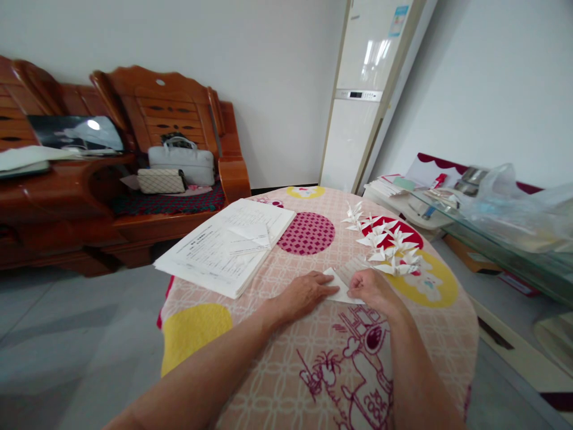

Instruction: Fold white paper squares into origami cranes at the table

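A small white folded paper with a pointed shape lies on the cloth-covered round table. My left hand rests on its left side, fingers stretched out flat over it. At the opposite edge my right hand is closed, with thumb and curled fingers pinching the paper. Part of the sheet is hidden under both hands. Just beyond my right hand stand several white paper cranes, grouped together. To the left is a stack of printed sheets, with some folded paper pieces on top.
The patterned tablecloth covers the round table. At the right a glass-topped stand holds a plastic bag and clutter. Behind are a tall white air conditioner and a wooden bench with a grey bag.
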`<action>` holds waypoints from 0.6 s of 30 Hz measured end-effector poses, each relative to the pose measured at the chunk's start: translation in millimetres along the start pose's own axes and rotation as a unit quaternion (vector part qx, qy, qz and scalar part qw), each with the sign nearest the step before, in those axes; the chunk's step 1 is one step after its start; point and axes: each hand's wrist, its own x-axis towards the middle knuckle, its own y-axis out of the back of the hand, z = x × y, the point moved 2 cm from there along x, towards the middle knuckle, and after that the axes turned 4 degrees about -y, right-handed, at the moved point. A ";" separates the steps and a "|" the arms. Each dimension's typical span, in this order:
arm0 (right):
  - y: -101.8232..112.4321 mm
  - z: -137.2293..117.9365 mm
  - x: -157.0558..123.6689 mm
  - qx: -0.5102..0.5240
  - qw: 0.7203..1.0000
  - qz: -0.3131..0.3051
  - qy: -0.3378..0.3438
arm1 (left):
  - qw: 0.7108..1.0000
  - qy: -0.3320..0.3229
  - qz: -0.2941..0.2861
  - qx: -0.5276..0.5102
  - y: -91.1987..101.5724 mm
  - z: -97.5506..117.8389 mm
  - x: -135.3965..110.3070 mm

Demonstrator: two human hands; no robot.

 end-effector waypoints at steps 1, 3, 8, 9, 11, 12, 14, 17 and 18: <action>-3.5 -4.7 0.4 -0.001 1.000 -0.003 0.013 | 1.000 -0.001 0.001 0.002 -0.1 0.1 0.1; -12.0 -12.0 1.9 -0.019 0.999 -0.017 0.025 | 1.000 -0.002 0.003 0.005 -0.3 0.3 0.3; -23.1 -12.8 6.0 -0.040 0.999 -0.029 0.016 | 1.000 -0.006 0.008 0.014 -1.3 0.1 0.7; -22.5 -10.5 6.1 -0.030 0.999 -0.037 0.011 | 1.000 -0.006 0.010 0.014 -1.6 -0.2 0.8; -19.0 -4.7 5.1 -0.002 0.998 -0.058 -0.009 | 1.000 -0.002 0.015 0.011 -2.3 -0.9 1.0; -16.5 -1.7 3.9 0.010 0.997 -0.069 -0.020 | 1.000 0.001 0.017 0.009 -2.6 -1.4 1.2; -10.6 4.3 0.1 0.021 0.995 -0.089 -0.039 | 1.000 0.008 0.020 0.009 -3.1 -2.2 1.4; -0.9 15.0 -8.7 0.042 0.989 -0.119 -0.073 | 1.000 0.010 0.018 0.018 -4.0 -3.1 1.5; 2.6 19.8 -11.9 0.049 0.987 -0.124 -0.089 | 1.000 0.008 0.015 0.022 -4.4 -3.4 1.5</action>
